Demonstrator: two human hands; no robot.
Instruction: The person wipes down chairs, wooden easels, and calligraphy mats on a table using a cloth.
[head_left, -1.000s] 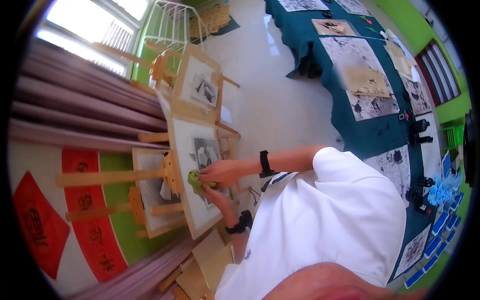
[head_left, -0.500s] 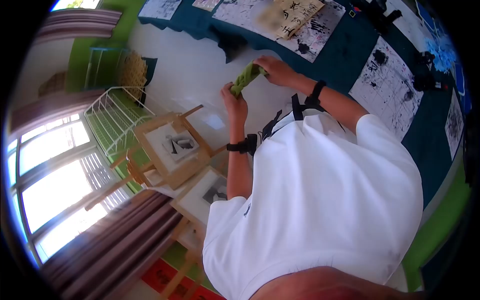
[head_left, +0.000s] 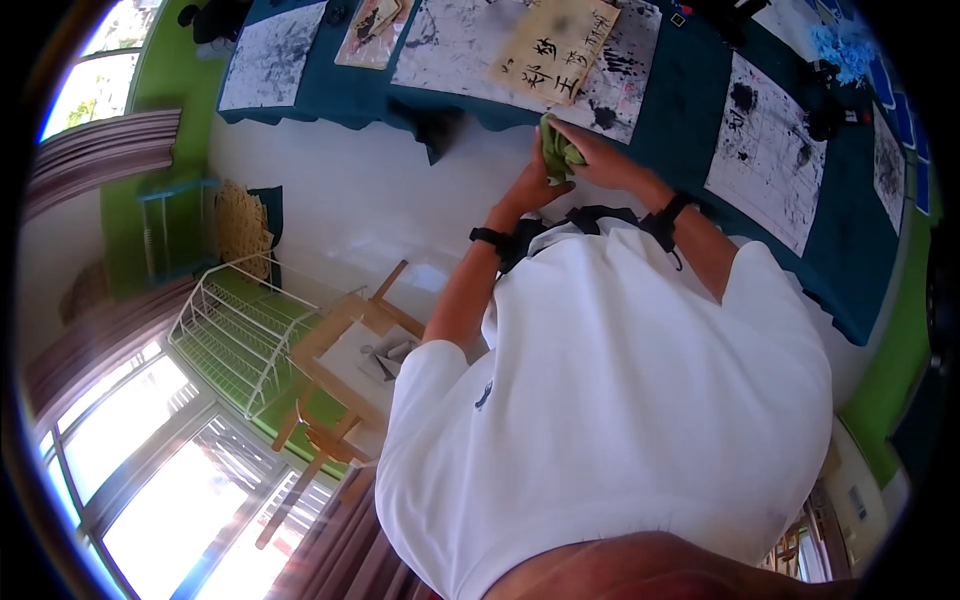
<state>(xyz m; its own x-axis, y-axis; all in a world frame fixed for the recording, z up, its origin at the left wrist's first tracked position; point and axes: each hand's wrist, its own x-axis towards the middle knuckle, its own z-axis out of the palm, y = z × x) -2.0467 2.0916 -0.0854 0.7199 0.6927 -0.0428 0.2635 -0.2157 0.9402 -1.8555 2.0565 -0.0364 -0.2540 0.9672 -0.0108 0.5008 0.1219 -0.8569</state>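
A green cloth (head_left: 557, 155), bunched into a small bundle, is between my two hands in front of my body. My left hand (head_left: 533, 187) closes on its left and lower side. From the right, my right hand (head_left: 603, 163) grips it, with fingers wrapped round the folds. Both hands are close together near the edge of a table under a dark teal tablecloth (head_left: 680, 130). Just beyond them lies a tan paper sheet (head_left: 535, 75) with black brush characters.
Ink-stained white sheets (head_left: 770, 150) lie on the table, with blue flowers (head_left: 843, 52) at the far right. On the left stand a white wire rack (head_left: 240, 320), a wooden easel (head_left: 345, 350) with a drawing, and a woven basket-like thing (head_left: 240, 230). Dark fabric (head_left: 430, 125) hangs below the tablecloth edge.
My hands have come together and the cloth, stretched and twisted between them before, is now bunched up. The view has turned, bringing the table nearer to my hands.
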